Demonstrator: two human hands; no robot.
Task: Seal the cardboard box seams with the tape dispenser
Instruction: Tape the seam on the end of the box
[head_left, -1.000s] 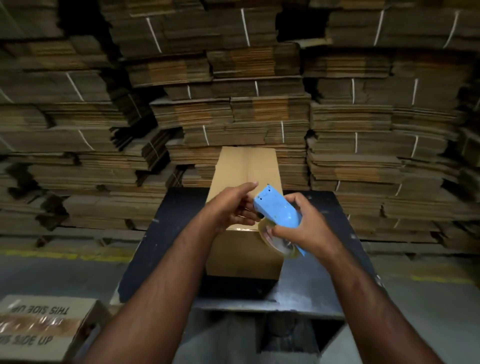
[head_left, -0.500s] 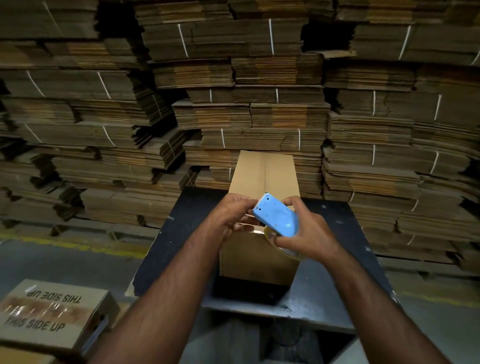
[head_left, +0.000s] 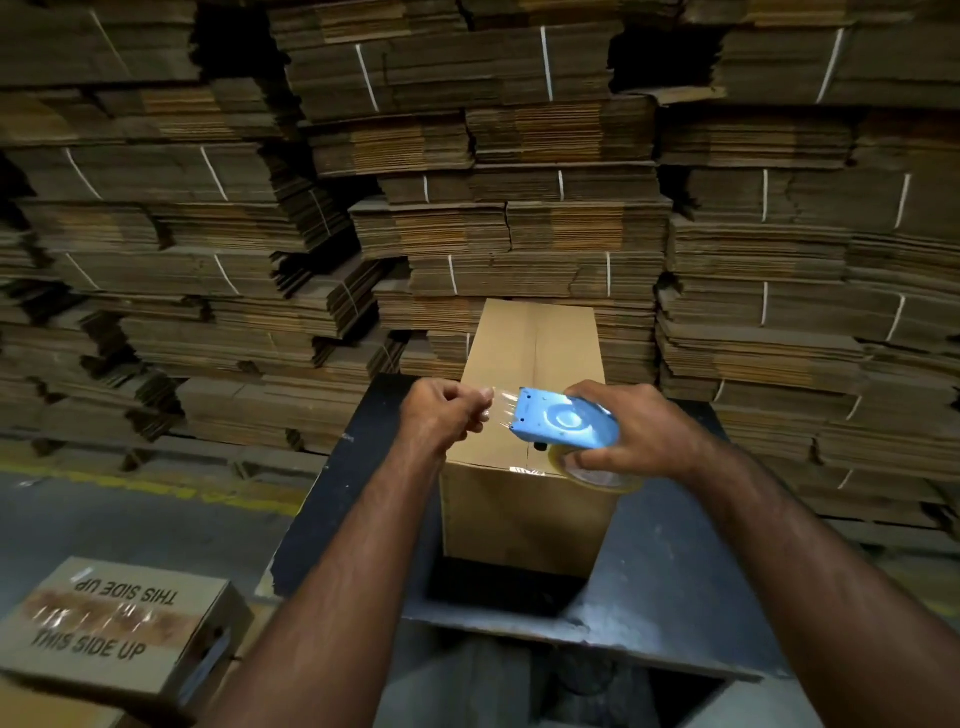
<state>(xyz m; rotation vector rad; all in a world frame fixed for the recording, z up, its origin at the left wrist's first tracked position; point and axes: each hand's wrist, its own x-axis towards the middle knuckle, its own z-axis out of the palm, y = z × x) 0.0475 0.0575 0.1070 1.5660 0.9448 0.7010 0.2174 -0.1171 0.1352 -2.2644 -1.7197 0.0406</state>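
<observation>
Your right hand (head_left: 641, 434) grips the dispenser (head_left: 563, 423) above the box (head_left: 524, 499) — your left hand (head_left: 441, 415) pinches the tape (head_left: 503, 402).

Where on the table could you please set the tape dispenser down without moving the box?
Bare table shows right of the box, out to the table's right edge, and a narrower strip lies left of it. The middle is crowded: box, both hands and tape dispenser. An open hole sits just in front of the box.
</observation>
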